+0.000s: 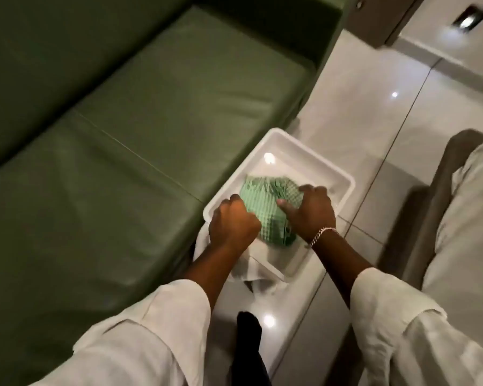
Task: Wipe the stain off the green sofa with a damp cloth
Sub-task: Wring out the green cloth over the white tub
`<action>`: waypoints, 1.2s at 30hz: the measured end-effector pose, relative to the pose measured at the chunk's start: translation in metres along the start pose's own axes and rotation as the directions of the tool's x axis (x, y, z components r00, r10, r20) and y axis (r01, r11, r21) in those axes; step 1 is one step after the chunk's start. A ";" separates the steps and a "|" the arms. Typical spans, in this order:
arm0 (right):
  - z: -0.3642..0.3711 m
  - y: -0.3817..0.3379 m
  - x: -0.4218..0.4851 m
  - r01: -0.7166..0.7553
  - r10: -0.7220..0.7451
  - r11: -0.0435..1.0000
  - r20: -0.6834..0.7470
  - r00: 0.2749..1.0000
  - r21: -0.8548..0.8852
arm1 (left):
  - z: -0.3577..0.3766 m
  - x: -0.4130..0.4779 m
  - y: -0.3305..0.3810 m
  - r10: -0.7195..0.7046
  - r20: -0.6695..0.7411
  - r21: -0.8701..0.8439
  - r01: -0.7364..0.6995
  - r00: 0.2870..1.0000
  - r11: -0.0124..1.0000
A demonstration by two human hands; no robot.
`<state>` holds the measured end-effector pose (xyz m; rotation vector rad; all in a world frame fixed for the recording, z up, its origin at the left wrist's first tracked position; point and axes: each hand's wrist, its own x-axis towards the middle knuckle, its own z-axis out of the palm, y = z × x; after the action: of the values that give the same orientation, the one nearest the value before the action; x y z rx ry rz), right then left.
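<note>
A bunched green waffle-weave cloth (265,199) lies in a white rectangular tray (343,188) on the glossy floor beside the green sofa (123,135). My left hand (232,224) is closed in a fist on the cloth's left edge. My right hand (311,208) presses on the cloth's right side, fingers curled over it and thumb pointing left. Both hands are inside the tray. The tray seems to hold water, with a light glinting on its surface. No stain is discernible on the sofa seat from here.
A white cloth (258,277) lies crumpled under the tray's near corner. A pale upholstered seat (463,218) stands at the right. A dark-socked foot (248,332) rests on the white floor tiles (374,112) below the tray.
</note>
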<state>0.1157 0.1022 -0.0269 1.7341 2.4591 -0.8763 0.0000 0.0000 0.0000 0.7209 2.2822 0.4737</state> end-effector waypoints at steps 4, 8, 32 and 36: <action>0.036 0.010 0.029 -0.119 0.120 0.992 -0.048 0.992 0.031 | 0.036 0.026 0.000 -0.032 -0.032 -0.035 0.031 0.999 0.999; 0.063 0.014 0.027 -0.065 0.071 0.996 -0.133 0.989 0.055 | 0.057 0.036 -0.008 -0.032 -0.085 -0.105 0.023 0.996 0.994; 0.261 -0.002 -0.329 -0.190 0.364 0.540 -0.024 0.931 0.820 | 0.037 -0.199 -0.337 0.330 -0.189 -0.090 -0.351 0.925 0.932; 0.368 0.003 -0.363 -0.279 0.355 0.449 0.117 0.928 0.849 | 0.074 -0.208 -0.436 0.300 -0.161 0.012 -0.302 0.940 0.953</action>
<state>0.1472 -0.3743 -0.2241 2.3637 1.6035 -2.2564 0.0206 -0.4576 -0.1697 1.0675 2.3222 0.7113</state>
